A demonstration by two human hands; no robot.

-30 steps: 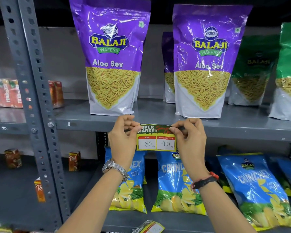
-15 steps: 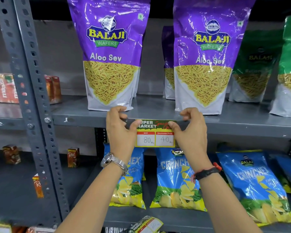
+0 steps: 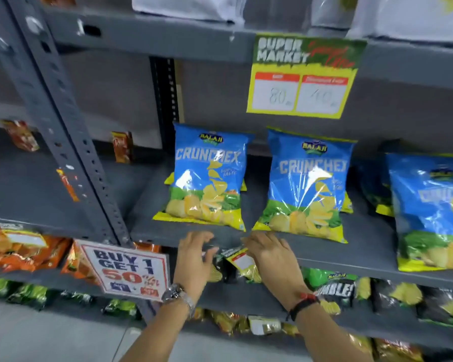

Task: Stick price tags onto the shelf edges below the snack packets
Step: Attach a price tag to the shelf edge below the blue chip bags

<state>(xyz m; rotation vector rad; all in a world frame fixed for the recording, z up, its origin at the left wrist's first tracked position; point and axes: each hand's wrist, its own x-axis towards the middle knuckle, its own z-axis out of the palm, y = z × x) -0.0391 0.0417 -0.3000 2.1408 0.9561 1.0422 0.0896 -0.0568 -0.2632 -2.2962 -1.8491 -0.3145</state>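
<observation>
Right hand (image 3: pixel 270 253) pinches a glossy rectangular price tag (image 3: pixel 238 258); left hand (image 3: pixel 194 257) spread wide

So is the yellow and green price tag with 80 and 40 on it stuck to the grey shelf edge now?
Yes, the yellow and green price tag hangs from the grey shelf edge, both hands away.

Grey steel racking (image 3: pixel 71 142) with punched uprights stands against a grey wall (image 3: pixel 115 87), pale floor (image 3: pixel 50 335) below.
</observation>
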